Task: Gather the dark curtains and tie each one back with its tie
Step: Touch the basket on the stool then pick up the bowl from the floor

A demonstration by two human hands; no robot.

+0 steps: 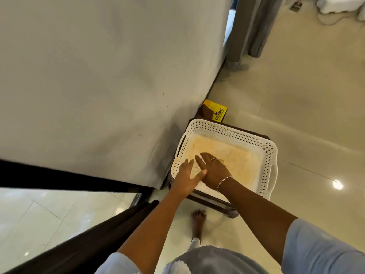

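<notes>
Hands first: our left hand (187,176) and right hand (214,171) are together low in the frame's middle, reaching into a white perforated basket (270,155). The left thumb lies across the edge of the right hand. Fingers on both are fairly straight and spread, palms down on the pale cream contents (237,159); whether anything is caught beneath them we cannot tell, and we cannot pick out a tie there. A ring (214,159) and a chain bracelet (224,181) sit on the right hand and wrist, and pale blue sleeves (316,248) cover our upper arms.

The basket rests on a dark stool (213,204). Our bare foot (198,222) stands on the glossy cream tile floor (296,95) just below it. Behind the basket lies a yellow box (216,112) printed CLYMB.

The dark curtain (79,244) hangs at lower left, beside our left forearm. A large pale grey panel (98,76) fills the upper left, with a black band (59,175) under it. Grey curtains (256,26) hang at upper right.
</notes>
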